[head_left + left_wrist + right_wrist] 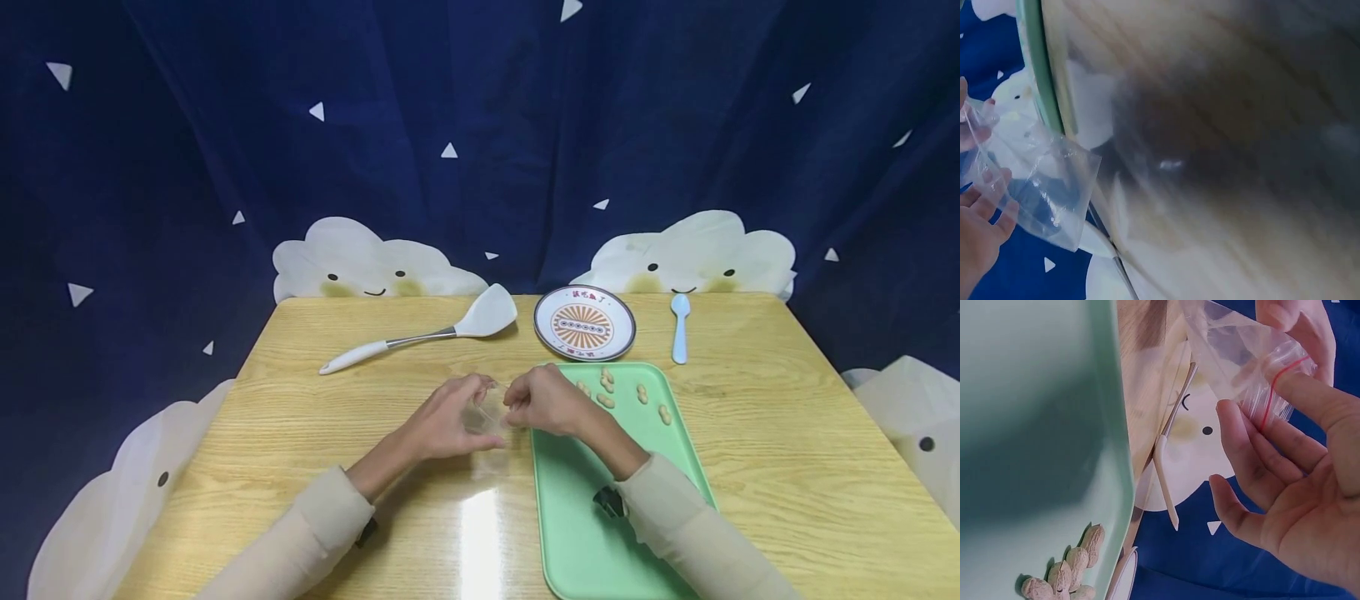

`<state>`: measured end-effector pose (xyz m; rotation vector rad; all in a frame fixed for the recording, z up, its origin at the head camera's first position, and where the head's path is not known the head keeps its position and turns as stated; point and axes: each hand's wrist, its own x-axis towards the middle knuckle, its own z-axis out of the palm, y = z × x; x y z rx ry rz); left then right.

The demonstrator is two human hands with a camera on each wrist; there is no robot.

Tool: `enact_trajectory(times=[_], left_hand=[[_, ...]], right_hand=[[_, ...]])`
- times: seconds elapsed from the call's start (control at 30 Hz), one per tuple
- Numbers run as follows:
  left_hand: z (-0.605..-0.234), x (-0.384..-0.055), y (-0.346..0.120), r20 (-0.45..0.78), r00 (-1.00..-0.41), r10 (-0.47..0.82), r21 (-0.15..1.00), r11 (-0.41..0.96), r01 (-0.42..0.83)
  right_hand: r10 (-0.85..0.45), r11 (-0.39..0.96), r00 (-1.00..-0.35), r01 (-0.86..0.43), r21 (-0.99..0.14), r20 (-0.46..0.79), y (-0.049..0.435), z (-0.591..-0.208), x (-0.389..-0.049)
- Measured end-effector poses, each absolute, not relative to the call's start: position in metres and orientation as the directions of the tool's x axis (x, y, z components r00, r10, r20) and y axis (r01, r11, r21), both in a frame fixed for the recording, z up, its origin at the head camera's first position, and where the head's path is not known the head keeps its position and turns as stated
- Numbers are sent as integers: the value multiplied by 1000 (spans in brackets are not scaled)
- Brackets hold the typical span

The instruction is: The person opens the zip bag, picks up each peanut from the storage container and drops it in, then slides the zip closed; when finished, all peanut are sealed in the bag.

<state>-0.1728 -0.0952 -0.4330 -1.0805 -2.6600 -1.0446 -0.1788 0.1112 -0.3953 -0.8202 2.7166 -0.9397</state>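
A clear plastic zip bag [1229, 347] with a red line along its mouth hangs between the two hands above the table. My right hand [551, 402] pinches the bag's mouth between thumb and fingers, as the right wrist view shows. The left hand [453, 421] holds the bag's other side, its thumb and fingers curved around it with a gap between them. In the left wrist view the bag [1054, 194] looks empty. Under my right forearm lies a green tray [577, 500], with several peanuts [606, 382] near its far end.
Beyond the tray stands a white patterned plate [581, 323], overlapping or touching the tray's far rim. A light blue spoon [680, 329] lies to its right. At the back left is a white spatula [420, 333]. A dark blue curtain [480, 125] hangs behind the wooden table [780, 433].
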Motion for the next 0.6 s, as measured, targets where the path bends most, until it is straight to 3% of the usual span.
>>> enact_trajectory(times=[0.27, 0.6], left_hand=[[-438, -169, -93, 309, -792, 526, 657, 485, 578], [-443, -170, -93, 164, -842, 513, 733, 508, 452]], right_hand=[[-564, 645, -825, -460, -610, 25, 112, -394, -178], [-568, 614, -823, -445, -652, 27, 113, -392, -176]])
